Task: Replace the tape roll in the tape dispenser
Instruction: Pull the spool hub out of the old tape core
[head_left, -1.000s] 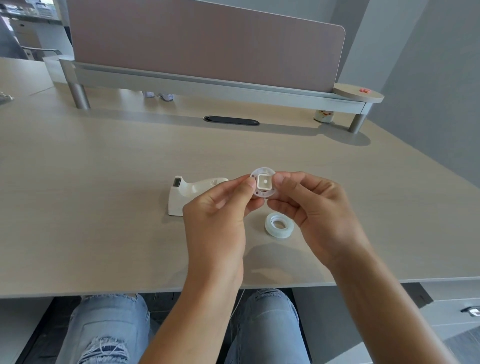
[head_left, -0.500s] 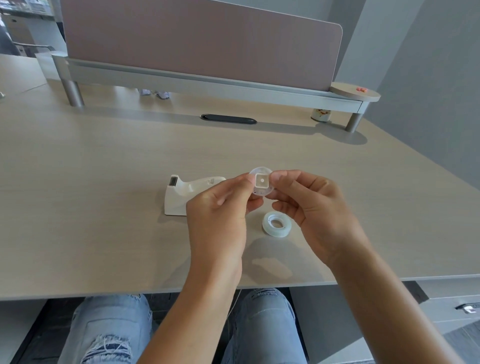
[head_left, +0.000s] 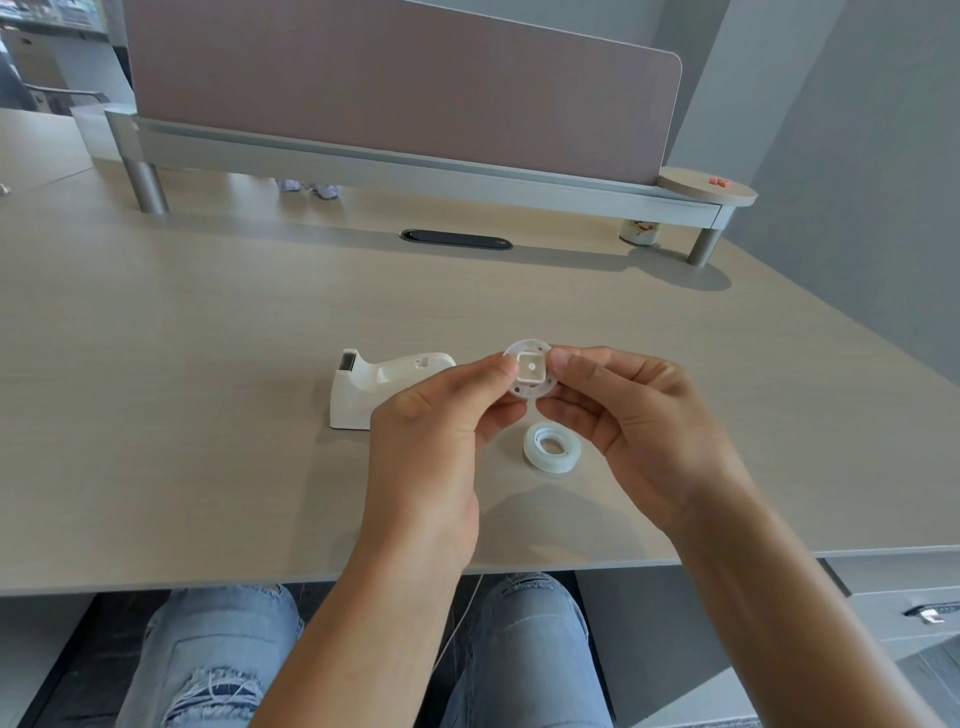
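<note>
A small round white plastic spool (head_left: 531, 375) with a square hub is pinched between the fingertips of my left hand (head_left: 436, 431) and my right hand (head_left: 628, 421), held above the desk. The white tape dispenser (head_left: 363, 387) stands on the desk just left of my hands, its cutter end pointing left and its right part hidden behind my left hand. A clear tape roll (head_left: 551, 448) lies flat on the desk below the spool, between my two hands.
The light wooden desk (head_left: 208, 415) has a raised shelf with a pink divider panel (head_left: 395, 88) at the back. A black cable slot (head_left: 456, 240) sits mid-back and a small cup (head_left: 640, 231) under the shelf's right end. My knees show below the front edge.
Both hands stay on the spool in nearly the same spot. The spool has turned slightly between my fingertips; the roll and dispenser have not moved.
</note>
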